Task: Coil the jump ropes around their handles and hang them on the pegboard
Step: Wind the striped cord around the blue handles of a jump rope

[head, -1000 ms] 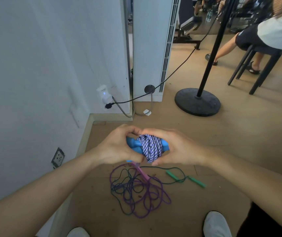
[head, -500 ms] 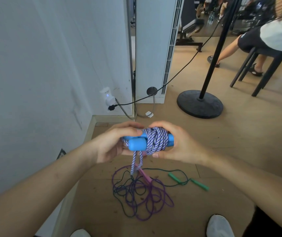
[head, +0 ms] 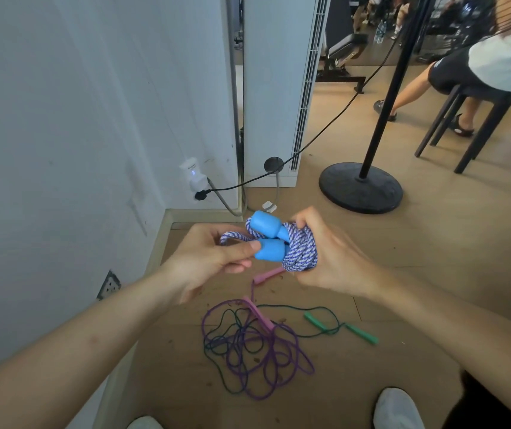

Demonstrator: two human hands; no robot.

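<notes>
A blue-handled jump rope (head: 271, 239) with purple-and-white braided cord is held at chest height, its cord wound in a thick bundle (head: 299, 253) around the two blue handles. My right hand (head: 331, 258) grips the bundle from the right. My left hand (head: 214, 258) pinches a loose loop of the braided cord beside the handle ends. On the floor below lie a purple rope with pink handles (head: 262, 317) and a dark green rope with green handles (head: 359, 332), tangled together. No pegboard is in view.
A white wall (head: 77, 119) with a plugged-in adapter (head: 193, 178) stands at left. A black cable runs to a black stand with a round base (head: 361, 187). A person sits on a dark stool (head: 477, 119) at the far right. My shoes (head: 398, 408) show at the bottom.
The handles turned from lying crosswise to pointing up-left. My left hand let go of the handle and now pinches the loose cord loop, drawn out to the left.
</notes>
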